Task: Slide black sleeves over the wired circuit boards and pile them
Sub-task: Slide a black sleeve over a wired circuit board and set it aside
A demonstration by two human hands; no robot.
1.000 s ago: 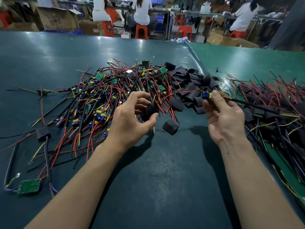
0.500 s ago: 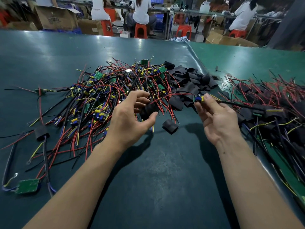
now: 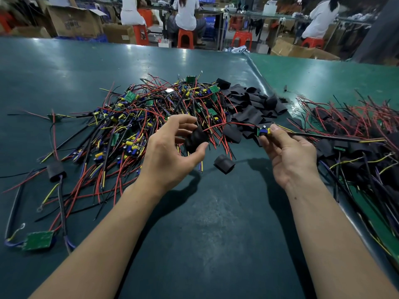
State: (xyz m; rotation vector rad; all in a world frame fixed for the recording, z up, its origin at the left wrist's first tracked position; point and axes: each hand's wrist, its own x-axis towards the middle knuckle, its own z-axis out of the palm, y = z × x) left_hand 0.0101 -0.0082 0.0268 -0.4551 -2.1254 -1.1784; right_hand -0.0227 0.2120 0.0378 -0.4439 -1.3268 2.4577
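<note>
A black sleeve [image 3: 195, 138] sits pinched between the curled fingers and thumb of the left hand [image 3: 172, 155], just above the dark green table [image 3: 205, 229]. At its 3 o'clock, apart from it, the right hand [image 3: 289, 154] pinches a small wired circuit board [image 3: 263, 131]. Unsleeved boards [image 3: 133, 119] lie heaped at 10 o'clock, loose sleeves [image 3: 252, 104] at 1 o'clock, finished ones [image 3: 356, 143] at 3 o'clock.

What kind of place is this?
Probably a small electronics assembly workshop: a heap of wired circuit boards on a long green table, cardboard boxes behind, workers on red stools.
</note>
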